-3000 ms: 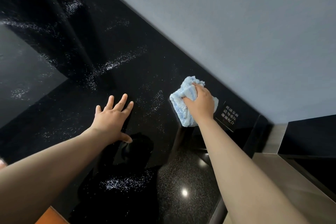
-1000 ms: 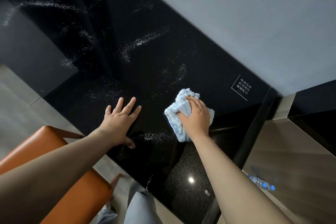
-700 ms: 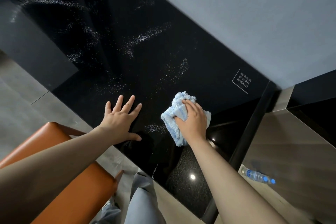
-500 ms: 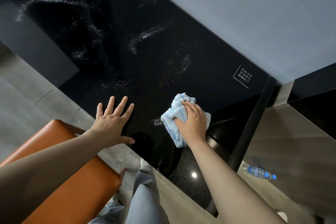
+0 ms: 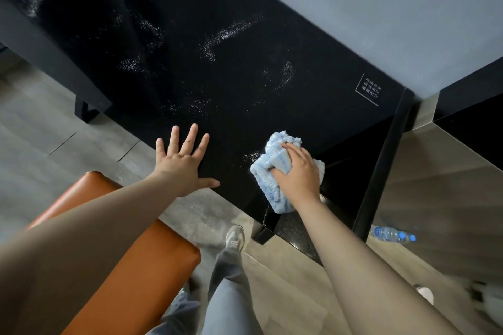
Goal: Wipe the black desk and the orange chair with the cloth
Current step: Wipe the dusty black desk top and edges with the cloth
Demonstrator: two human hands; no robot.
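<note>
Right grip: the right hand (image 5: 296, 171) is pressed down on the light blue cloth (image 5: 272, 171), fingers curled over its bunched top, grasping it flat against the desk (image 5: 245, 76).
Left grip: the left hand (image 5: 182, 163) is released, fingers spread wide, palm down at the desk's near edge with nothing in it.
Change: over the last half second the cloth and right hand have slid toward the near edge, and the view has pulled back, so more floor (image 5: 40, 130), a trouser leg (image 5: 228, 294) and a shoe (image 5: 235, 236) now show below.
Cloth and grip: the cloth sits directly under the right hand, spilling out past the fingers on the far side and trailing toward the desk's edge on the near side.
Desk surface: glossy black, with pale streaks (image 5: 231, 32) scattered across the middle and far left; a small patch lies just left of the cloth.
Chair: the orange chair (image 5: 130, 266) stands at lower left, below the left forearm, apart from the cloth.
Around: a white-bordered label (image 5: 369, 89) is printed near the desk's far right corner; a plastic bottle with a blue cap (image 5: 392, 234) lies on the floor to the right.
In the way: nothing lies on the desk between the two hands.
</note>
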